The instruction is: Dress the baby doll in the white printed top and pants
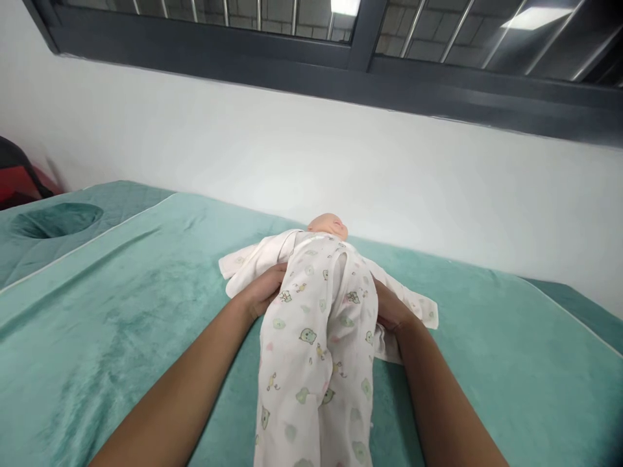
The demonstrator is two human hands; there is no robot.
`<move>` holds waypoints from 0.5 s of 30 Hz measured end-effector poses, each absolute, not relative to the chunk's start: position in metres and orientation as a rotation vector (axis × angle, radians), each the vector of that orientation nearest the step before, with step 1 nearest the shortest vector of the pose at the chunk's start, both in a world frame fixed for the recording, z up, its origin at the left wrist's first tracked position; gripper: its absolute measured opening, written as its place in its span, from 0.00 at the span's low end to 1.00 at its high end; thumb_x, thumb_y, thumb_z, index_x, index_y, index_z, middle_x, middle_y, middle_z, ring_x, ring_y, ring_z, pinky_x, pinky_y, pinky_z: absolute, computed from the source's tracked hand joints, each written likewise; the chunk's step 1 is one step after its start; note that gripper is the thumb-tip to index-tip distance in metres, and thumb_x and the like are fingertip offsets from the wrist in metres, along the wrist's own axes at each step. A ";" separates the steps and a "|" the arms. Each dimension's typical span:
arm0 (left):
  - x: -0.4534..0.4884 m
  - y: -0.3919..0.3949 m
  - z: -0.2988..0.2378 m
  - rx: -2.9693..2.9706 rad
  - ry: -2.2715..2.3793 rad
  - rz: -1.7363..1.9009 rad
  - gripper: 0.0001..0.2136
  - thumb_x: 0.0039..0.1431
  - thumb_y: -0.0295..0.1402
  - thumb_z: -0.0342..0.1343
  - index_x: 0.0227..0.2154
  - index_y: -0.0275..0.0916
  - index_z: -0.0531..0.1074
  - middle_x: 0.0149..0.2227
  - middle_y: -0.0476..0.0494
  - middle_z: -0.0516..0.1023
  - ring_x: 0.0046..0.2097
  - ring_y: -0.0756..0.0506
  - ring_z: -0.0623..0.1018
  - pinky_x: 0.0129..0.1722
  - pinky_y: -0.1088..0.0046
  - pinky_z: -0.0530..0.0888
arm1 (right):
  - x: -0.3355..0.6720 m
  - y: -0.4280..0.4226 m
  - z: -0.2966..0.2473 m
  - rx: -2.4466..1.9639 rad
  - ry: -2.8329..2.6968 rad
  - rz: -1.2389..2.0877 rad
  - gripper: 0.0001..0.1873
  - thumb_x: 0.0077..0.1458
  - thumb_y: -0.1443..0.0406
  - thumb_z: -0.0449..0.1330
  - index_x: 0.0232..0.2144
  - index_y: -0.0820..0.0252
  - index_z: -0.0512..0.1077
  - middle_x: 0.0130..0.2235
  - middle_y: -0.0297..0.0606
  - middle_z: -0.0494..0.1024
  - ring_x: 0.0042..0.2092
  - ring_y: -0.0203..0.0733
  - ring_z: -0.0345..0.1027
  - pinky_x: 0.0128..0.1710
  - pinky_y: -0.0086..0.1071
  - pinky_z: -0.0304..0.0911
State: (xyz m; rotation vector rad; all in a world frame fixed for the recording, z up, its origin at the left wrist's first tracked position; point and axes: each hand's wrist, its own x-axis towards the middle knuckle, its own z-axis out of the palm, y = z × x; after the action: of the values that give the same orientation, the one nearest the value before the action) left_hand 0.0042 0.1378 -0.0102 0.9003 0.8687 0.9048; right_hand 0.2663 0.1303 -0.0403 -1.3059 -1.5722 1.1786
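Note:
A baby doll (329,225) lies on its back on a teal bed cover (121,311), head toward the wall. It wears a white sleepsuit (316,337) printed with small animals, whose legs trail toward me. My left hand (263,290) grips the doll's left side at the waist, fingers wrapped under the cloth. My right hand (389,308) holds the other side, its fingers tucked beneath the body and mostly hidden.
A white wall (389,175) runs behind the bed under a dark-framed window (341,58). A second teal surface with a round face hole (53,219) lies at the left. A dark red object (17,178) sits at the far left edge.

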 end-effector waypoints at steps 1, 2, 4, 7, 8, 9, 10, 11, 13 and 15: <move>0.004 0.140 -0.015 0.857 0.859 0.888 0.13 0.50 0.27 0.60 0.40 0.33 0.77 0.34 0.42 0.82 0.39 0.42 0.79 0.39 0.68 0.75 | 0.267 0.131 -0.041 -1.289 -1.598 1.213 0.19 0.47 0.58 0.63 0.43 0.54 0.79 0.42 0.41 0.82 0.53 0.56 0.71 0.54 0.46 0.65; 0.004 0.142 -0.019 0.827 0.840 0.874 0.14 0.50 0.27 0.60 0.41 0.33 0.76 0.33 0.42 0.82 0.38 0.42 0.80 0.38 0.68 0.75 | 0.268 0.132 -0.042 -1.280 -1.628 1.229 0.20 0.47 0.58 0.63 0.44 0.55 0.78 0.43 0.41 0.82 0.54 0.56 0.70 0.55 0.46 0.64; 0.004 0.145 -0.027 0.810 0.793 0.862 0.16 0.48 0.26 0.61 0.42 0.33 0.76 0.32 0.42 0.82 0.37 0.42 0.80 0.37 0.68 0.76 | 0.268 0.133 -0.043 -1.308 -1.672 1.153 0.20 0.47 0.58 0.63 0.44 0.55 0.78 0.45 0.41 0.82 0.55 0.57 0.68 0.57 0.47 0.62; 0.004 0.147 -0.032 0.850 0.760 0.866 0.18 0.45 0.24 0.63 0.43 0.34 0.76 0.32 0.43 0.82 0.36 0.42 0.80 0.36 0.69 0.76 | 0.266 0.134 -0.047 -1.385 -1.633 0.997 0.20 0.48 0.58 0.62 0.44 0.54 0.78 0.48 0.40 0.80 0.56 0.58 0.67 0.57 0.48 0.61; 0.004 0.147 -0.033 0.871 0.756 0.873 0.19 0.44 0.24 0.64 0.43 0.35 0.76 0.31 0.43 0.82 0.36 0.42 0.80 0.35 0.69 0.77 | 0.264 0.134 -0.048 -1.388 -1.600 0.963 0.20 0.48 0.58 0.62 0.45 0.54 0.78 0.49 0.40 0.80 0.56 0.58 0.67 0.57 0.48 0.61; 0.004 0.146 -0.032 0.890 0.755 0.879 0.19 0.44 0.24 0.64 0.43 0.35 0.76 0.32 0.42 0.82 0.36 0.42 0.80 0.36 0.69 0.77 | 0.263 0.134 -0.050 -1.374 -1.567 0.936 0.21 0.47 0.58 0.62 0.45 0.53 0.78 0.49 0.40 0.79 0.56 0.59 0.68 0.57 0.48 0.62; 0.004 0.146 -0.032 0.906 0.755 0.887 0.19 0.44 0.24 0.64 0.43 0.35 0.76 0.32 0.42 0.82 0.36 0.42 0.80 0.36 0.68 0.77 | 0.261 0.134 -0.053 -1.349 -1.541 0.921 0.21 0.47 0.58 0.62 0.46 0.52 0.77 0.50 0.39 0.79 0.55 0.59 0.68 0.56 0.49 0.63; 0.005 0.145 -0.031 0.916 0.756 0.897 0.18 0.44 0.25 0.65 0.42 0.35 0.77 0.32 0.42 0.82 0.36 0.42 0.81 0.37 0.67 0.77 | 0.260 0.134 -0.055 -1.320 -1.515 0.911 0.21 0.48 0.57 0.62 0.46 0.51 0.77 0.51 0.39 0.79 0.55 0.59 0.68 0.55 0.49 0.64; 0.007 0.143 -0.030 0.928 0.764 0.926 0.17 0.46 0.27 0.65 0.42 0.36 0.77 0.33 0.42 0.82 0.37 0.42 0.81 0.38 0.66 0.77 | 0.259 0.136 -0.061 -1.306 -1.464 0.882 0.21 0.49 0.54 0.61 0.45 0.50 0.77 0.51 0.38 0.78 0.55 0.59 0.67 0.53 0.50 0.65; 0.010 0.141 -0.027 0.934 0.783 0.952 0.16 0.47 0.30 0.65 0.42 0.37 0.77 0.34 0.42 0.82 0.38 0.41 0.81 0.39 0.65 0.78 | 0.260 0.139 -0.067 -1.372 -1.425 0.820 0.21 0.48 0.51 0.60 0.44 0.50 0.77 0.52 0.40 0.77 0.57 0.60 0.65 0.56 0.51 0.61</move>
State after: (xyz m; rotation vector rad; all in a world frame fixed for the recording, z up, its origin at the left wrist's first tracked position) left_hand 0.0100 0.1415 -0.0268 0.9337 0.7827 0.9517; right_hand 0.2604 0.1394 -0.0669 -1.3722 -1.4249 0.8201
